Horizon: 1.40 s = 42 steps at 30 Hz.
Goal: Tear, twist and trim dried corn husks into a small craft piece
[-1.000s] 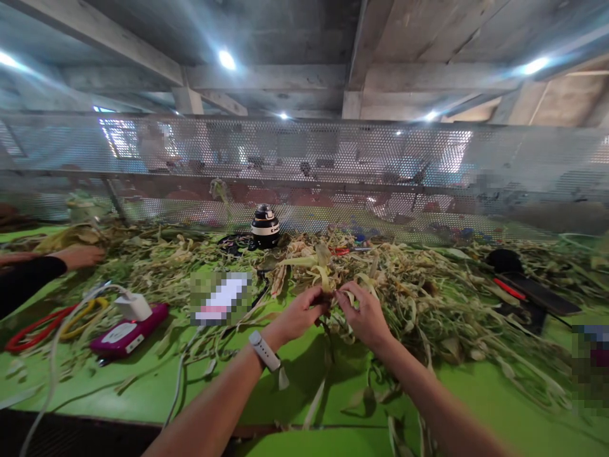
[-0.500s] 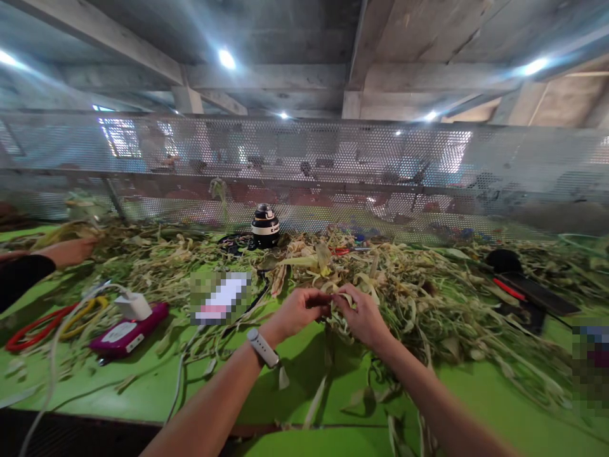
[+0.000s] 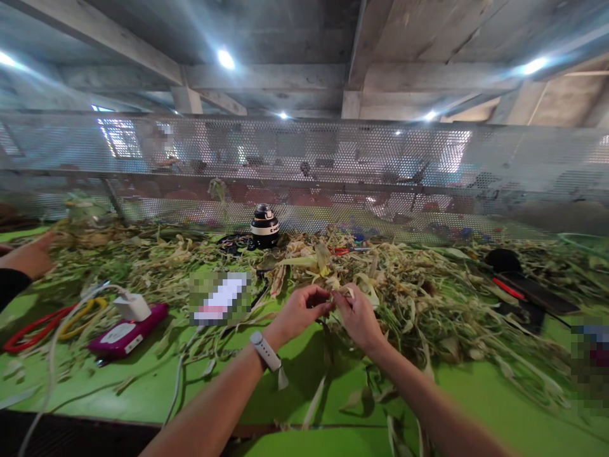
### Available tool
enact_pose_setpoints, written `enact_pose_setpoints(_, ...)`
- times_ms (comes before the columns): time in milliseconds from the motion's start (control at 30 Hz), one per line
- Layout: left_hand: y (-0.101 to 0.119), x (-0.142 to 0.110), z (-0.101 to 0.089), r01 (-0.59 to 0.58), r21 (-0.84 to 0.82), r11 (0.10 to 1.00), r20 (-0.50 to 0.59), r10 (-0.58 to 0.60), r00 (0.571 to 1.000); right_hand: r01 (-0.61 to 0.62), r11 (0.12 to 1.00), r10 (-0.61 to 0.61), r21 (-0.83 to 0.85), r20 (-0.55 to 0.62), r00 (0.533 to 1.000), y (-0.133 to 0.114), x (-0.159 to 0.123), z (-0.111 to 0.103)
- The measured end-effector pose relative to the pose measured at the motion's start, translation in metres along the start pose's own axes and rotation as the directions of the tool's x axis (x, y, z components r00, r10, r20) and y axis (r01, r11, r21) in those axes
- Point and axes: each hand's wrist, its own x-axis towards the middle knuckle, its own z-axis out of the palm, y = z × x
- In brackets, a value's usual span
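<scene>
Nearest, green table [image 3: 247, 393], loose leaf strips [image 3: 314, 401] lying toward its edge below the hands. A tag end hangs off the pale wristband [image 3: 266, 352]; it could snag on a strip if the wrist drags low.

Left hand [image 3: 297, 312]: fingers curled toward thumb, tips meeting the other hand's; cannot tell whether they grip anything. Right hand [image 3: 360, 317]: thumb and fingers pinched on a pale leaf strip [image 3: 351, 292], held between the hands, just above the table at the pile's near side. The material looks dry and thin; a hard tug or tight bend could split it, a slack pinch let it slip. Fingertips hide the join.

To the left, white cable [image 3: 178, 387] crosses the table, within reach of a sweeping forearm. Beyond it, purple power block [image 3: 126, 336] with white plug [image 3: 132, 307]. Another person's hand [image 3: 33, 257] at far left, well apart.

Ahead, tangled leaf pile [image 3: 409, 285] crowds the fingers; trailing ends could catch in it. Black bottle [image 3: 265, 230] stands upright behind, before the perforated screen [image 3: 304, 146], which closes off the far side.
</scene>
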Motion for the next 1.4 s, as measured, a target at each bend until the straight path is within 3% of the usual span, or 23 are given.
enact_pose_setpoints(100, 0.000, 0.000, 0.000, -0.012, 0.047, 0.999, -0.007, 0.013, 1.000, -0.044, 0.993, 0.042, 0.109, 0.021, 0.999, 0.002, 0.002, 0.002)
enact_pose_setpoints(200, 0.003, 0.000, -0.002, -0.001, 0.059, 0.998, -0.080, 0.006, 0.997, -0.111, 0.972, 0.107, 0.206, 0.032, 0.994, 0.001, 0.004, 0.001)
enact_pose_setpoints(367, 0.006, 0.000, -0.006, 0.089, -0.170, 0.981, -0.178, -0.119, 0.977, -0.285, 0.882, 0.268, 0.375, 0.098, 0.958, -0.008, 0.003, -0.005)
enact_pose_setpoints(633, 0.002, 0.003, -0.011, 0.107, -0.255, 0.961, -0.199, -0.161, 0.967, -0.226, 0.867, 0.092, 0.443, 0.304, 0.948, -0.019, -0.002, -0.012)
enact_pose_setpoints(767, 0.003, 0.003, -0.012, 0.136, -0.220, 0.966, -0.235, -0.188, 0.954, -0.123, 0.917, -0.037, 0.379, 0.387, 0.921, -0.018, -0.004, -0.012)
enact_pose_setpoints(1000, 0.004, 0.003, -0.011, 0.128, -0.229, 0.965, -0.250, -0.185, 0.951, 0.187, 0.970, -0.216, 0.153, 0.197, 0.956, -0.003, -0.004, -0.005)
enact_pose_setpoints(1100, 0.002, 0.003, -0.011, 0.108, -0.216, 0.970, -0.237, -0.160, 0.958, 0.410, 0.911, -0.403, -0.045, 0.115, 0.908, -0.007, -0.006, -0.007)
enact_pose_setpoints(1200, 0.002, 0.001, -0.011, 0.119, -0.208, 0.971, -0.223, -0.166, 0.961, 0.522, 0.824, -0.508, -0.218, 0.122, 0.853, -0.013, -0.008, -0.012)
enact_pose_setpoints(1300, 0.006, -0.002, -0.009, 0.122, -0.163, 0.979, -0.158, -0.148, 0.976, 0.563, 0.756, -0.546, -0.334, 0.153, 0.824, -0.018, -0.008, -0.017)
enact_pose_setpoints(1400, 0.008, -0.004, -0.006, 0.125, -0.113, 0.986, -0.096, -0.136, 0.986, 0.493, 0.752, -0.474, -0.437, 0.160, 0.866, -0.019, -0.007, -0.020)
